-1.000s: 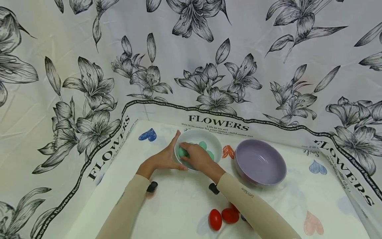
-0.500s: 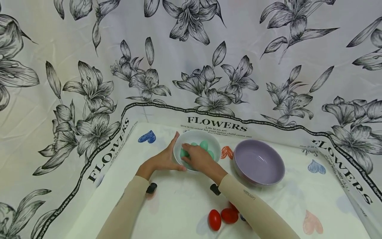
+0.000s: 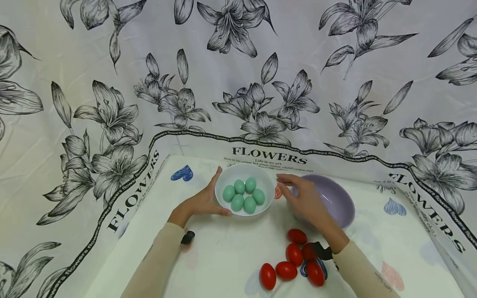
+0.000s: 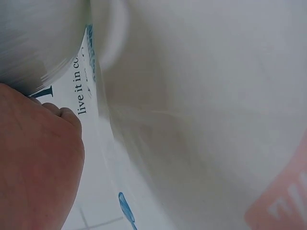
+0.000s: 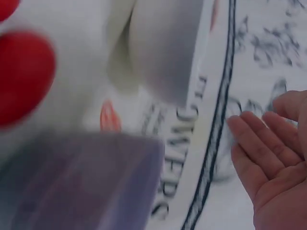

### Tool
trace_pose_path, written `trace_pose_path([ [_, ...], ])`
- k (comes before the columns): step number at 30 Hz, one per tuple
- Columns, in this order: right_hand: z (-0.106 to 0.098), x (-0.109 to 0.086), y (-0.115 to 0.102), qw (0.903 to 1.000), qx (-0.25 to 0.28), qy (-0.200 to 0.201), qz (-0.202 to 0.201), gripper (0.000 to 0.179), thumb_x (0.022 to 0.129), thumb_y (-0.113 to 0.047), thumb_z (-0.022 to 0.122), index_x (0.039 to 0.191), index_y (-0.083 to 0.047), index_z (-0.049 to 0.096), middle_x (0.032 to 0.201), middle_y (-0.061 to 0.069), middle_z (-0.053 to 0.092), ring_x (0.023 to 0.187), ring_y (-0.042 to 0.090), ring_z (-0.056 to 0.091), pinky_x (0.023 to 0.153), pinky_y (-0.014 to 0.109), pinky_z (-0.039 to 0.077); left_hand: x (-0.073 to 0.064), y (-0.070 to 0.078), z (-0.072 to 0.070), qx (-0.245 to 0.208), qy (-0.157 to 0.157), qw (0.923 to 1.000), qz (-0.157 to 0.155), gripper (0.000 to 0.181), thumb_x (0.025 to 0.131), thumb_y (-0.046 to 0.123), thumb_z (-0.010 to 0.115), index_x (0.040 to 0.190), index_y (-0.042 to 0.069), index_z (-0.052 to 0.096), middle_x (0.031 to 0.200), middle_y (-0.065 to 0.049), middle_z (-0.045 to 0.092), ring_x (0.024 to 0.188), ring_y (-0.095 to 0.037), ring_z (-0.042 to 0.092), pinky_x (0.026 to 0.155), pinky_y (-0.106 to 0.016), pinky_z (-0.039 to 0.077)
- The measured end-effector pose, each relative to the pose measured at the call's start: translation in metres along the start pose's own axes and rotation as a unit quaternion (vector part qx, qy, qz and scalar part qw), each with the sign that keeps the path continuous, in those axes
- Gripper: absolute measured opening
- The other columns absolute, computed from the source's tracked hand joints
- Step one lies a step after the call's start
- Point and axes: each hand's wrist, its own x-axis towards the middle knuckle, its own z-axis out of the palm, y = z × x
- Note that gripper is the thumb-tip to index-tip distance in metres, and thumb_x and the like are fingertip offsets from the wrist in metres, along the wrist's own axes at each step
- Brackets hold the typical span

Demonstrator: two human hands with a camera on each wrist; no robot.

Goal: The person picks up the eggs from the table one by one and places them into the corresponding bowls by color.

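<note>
My left hand holds the white bowl from its left side, thumb along the near rim and fingers round the far left. Several green eggs lie inside it. In the left wrist view the fingers sit against the outer wall of the white bowl. To the right of that bowl, my right hand hangs in the air with nothing in it, partly covering the purple bowl. The right wrist view shows the fingers of the right hand loosely straight.
Several red eggs lie on the heart-patterned tablecloth at the front right; a black wrist strap overlaps one. Behind the bowls, a flower-printed cloth rises as a backdrop.
My right hand has come out of the white bowl and moved right, toward the purple bowl, uncovering the green eggs and more red eggs. The left hand stays at the white bowl.
</note>
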Motion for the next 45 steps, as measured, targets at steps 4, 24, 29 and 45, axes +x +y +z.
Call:
trace_pose_path([
  [4, -0.045, -0.025, 0.017, 0.9980, -0.031, 0.054, 0.013, 0.033, 0.103, -0.020, 0.073, 0.136, -0.015, 0.073, 0.121, -0.002, 0.078, 0.115, 0.018, 0.072, 0.103, 0.031, 0.054, 0.001, 0.001, 0.003, 0.000, -0.001, 1.0000, -0.005, 0.158, 0.064, 0.053, 0.101, 0.163, 0.047, -0.022, 0.176, 0.013, -0.015, 0.163, -0.031, 0.008, 0.126, -0.061, 0.020],
  [24, -0.131, -0.100, 0.112, 0.9951, -0.054, 0.012, 0.082, 0.085, 0.095, -0.025, 0.082, 0.166, -0.031, 0.036, 0.168, 0.002, 0.039, 0.157, 0.013, 0.030, 0.116, 0.073, 0.031, 0.001, -0.001, 0.002, -0.003, -0.004, 1.0000, -0.002, 0.155, 0.067, 0.050, 0.101, 0.163, 0.050, -0.021, 0.176, 0.012, -0.016, 0.163, -0.033, 0.005, 0.125, -0.064, 0.021],
  [29, -0.137, -0.110, 0.124, 0.9927, -0.039, -0.055, 0.100, 0.107, 0.088, -0.025, 0.088, 0.171, -0.033, 0.020, 0.176, 0.006, 0.020, 0.158, 0.050, 0.019, 0.103, 0.089, 0.025, 0.001, -0.001, 0.002, 0.002, -0.003, 1.0000, 0.000, 0.155, 0.067, 0.050, 0.101, 0.163, 0.050, -0.021, 0.175, 0.012, -0.016, 0.163, -0.033, 0.005, 0.125, -0.064, 0.020],
  [45, -0.131, -0.096, 0.164, 0.9713, -0.024, -0.214, 0.101, 0.153, 0.069, -0.036, 0.100, 0.169, -0.017, -0.015, 0.170, 0.036, -0.010, 0.152, 0.067, 0.000, 0.108, 0.088, 0.018, -0.003, 0.005, 0.003, -0.008, 0.000, 1.0000, 0.003, 0.156, 0.067, 0.046, 0.101, 0.165, 0.044, -0.020, 0.177, 0.004, -0.014, 0.163, -0.038, 0.008, 0.123, -0.066, 0.023],
])
